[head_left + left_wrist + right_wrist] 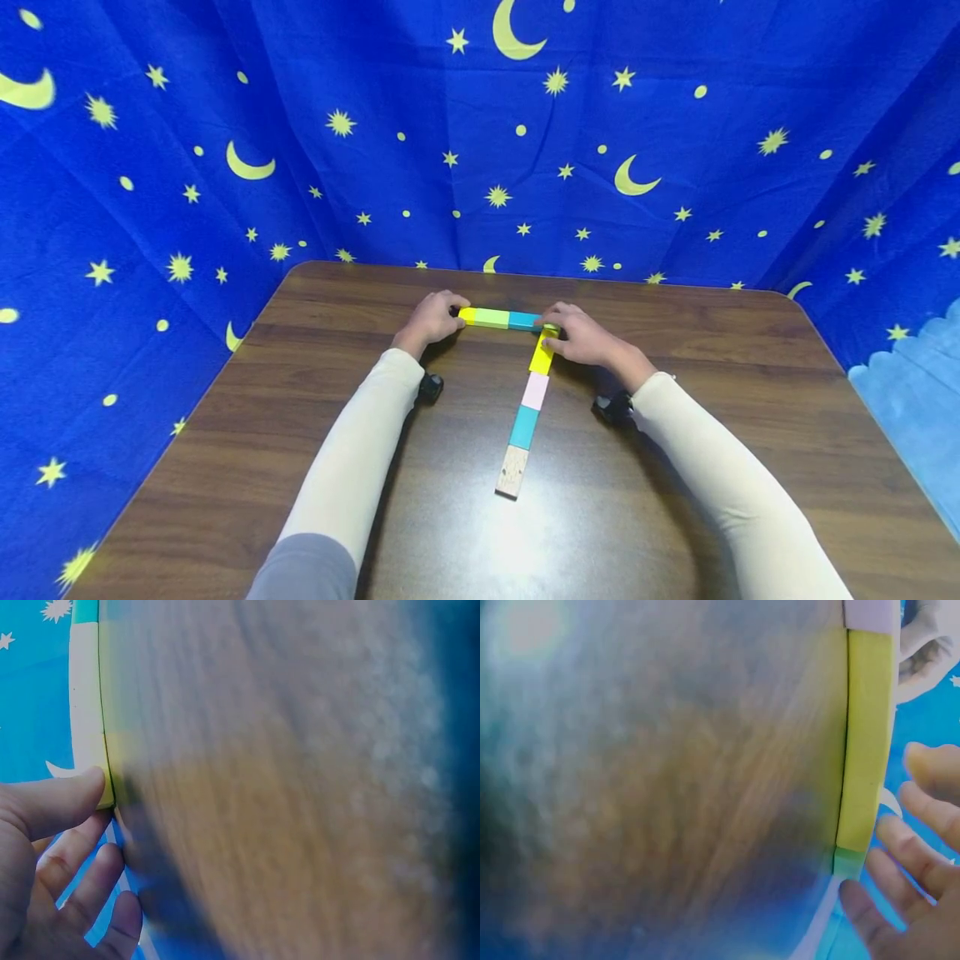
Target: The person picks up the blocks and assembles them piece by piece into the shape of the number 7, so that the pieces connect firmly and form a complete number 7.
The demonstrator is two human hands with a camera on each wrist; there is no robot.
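Observation:
A row of blocks runs across the table's far part: a yellow block (467, 316), a light green block (491, 318) and a teal block (522, 321). My left hand (432, 319) pinches the yellow block at the row's left end, thumb (82, 796) on its near side. At the right corner, a second line comes toward me: a green block (847, 862), a yellow block (865, 742), a pink block (535, 391), a teal block (524, 427) and a bare wood block (512, 472). My right hand (581, 335) is at this corner, fingers spread and relaxed; its contact with the blocks is unclear.
The brown wooden table (315, 467) has a glare patch near its front. Behind it and along the left hangs a blue curtain (420, 167) with moons and stars. Pale blue cloth (915, 400) hangs at the right edge.

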